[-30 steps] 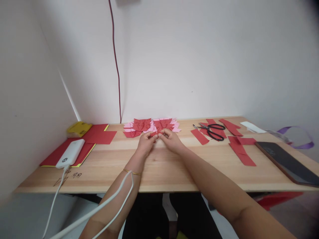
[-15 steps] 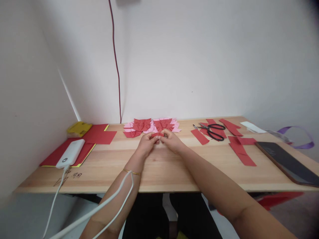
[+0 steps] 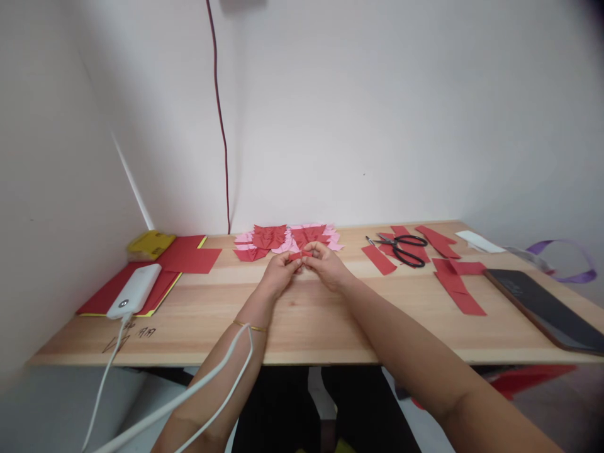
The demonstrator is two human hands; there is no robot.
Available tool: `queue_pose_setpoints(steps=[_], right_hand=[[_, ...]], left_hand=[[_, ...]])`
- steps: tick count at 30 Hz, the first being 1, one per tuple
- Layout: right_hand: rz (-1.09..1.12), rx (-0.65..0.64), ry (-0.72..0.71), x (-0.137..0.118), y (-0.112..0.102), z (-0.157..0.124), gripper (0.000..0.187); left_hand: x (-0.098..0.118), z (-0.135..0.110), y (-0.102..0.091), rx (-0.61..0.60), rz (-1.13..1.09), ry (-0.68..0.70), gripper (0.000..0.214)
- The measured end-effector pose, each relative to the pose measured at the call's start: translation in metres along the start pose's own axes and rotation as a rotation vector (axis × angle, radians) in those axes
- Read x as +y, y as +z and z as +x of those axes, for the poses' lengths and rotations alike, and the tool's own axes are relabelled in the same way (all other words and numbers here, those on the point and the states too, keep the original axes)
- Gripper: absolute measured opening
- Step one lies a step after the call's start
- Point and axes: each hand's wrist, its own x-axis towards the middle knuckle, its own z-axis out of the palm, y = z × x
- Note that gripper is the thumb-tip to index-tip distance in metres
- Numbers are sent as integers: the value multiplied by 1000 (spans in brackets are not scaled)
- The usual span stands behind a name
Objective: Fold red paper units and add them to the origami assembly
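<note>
Between my two hands is a small folded piece of red paper (image 3: 297, 255), pinched over the middle of the table. My left hand (image 3: 279, 273) grips its left end, fingers closed. At the right end, my right hand (image 3: 325, 267) pinches the paper between thumb and fingers. Parts of the paper are covered by my fingertips. Just behind the hands lie folded red paper pieces (image 3: 270, 237) and folded pink paper pieces (image 3: 334, 236), gathered in clusters near the wall.
Black-handled scissors (image 3: 409, 251) and a pen (image 3: 370, 240) lie among red paper strips (image 3: 458, 293) on the right, near a dark tablet (image 3: 542, 305). At left, a white power bank (image 3: 134, 290) rests on red paper sheets (image 3: 106, 292) beside a yellow packet (image 3: 150, 245). A white cable (image 3: 207, 377) crosses my left forearm.
The fingers of my right hand have shifted slightly on the red paper, which now looks flatter between the hands. My left hand stays almost in place.
</note>
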Motion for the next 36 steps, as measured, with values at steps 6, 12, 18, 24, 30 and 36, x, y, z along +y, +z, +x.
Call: queue_pose_setpoints(steps=[6,12,18,24,30,36], right_hand=[[47,-64,59,2,-3,0,30],[-113,-20,23,1,-3,0,19],[-140,-7,12,3,-4,0,23],[-108,16,-30,6,-6,3,28],[-70,55,-62,3,-8,5,32],[45,136,-54,-8,-11,6,32]], left_hand=[[-6,2,-3,-1,166,23,21],[-4,3,-6,64,336,89,14],[1,2,-6,56,426,124,13],[1,2,-6,77,333,103,13],[1,1,-6,80,267,88,18],[1,-1,-5,93,195,48,17]])
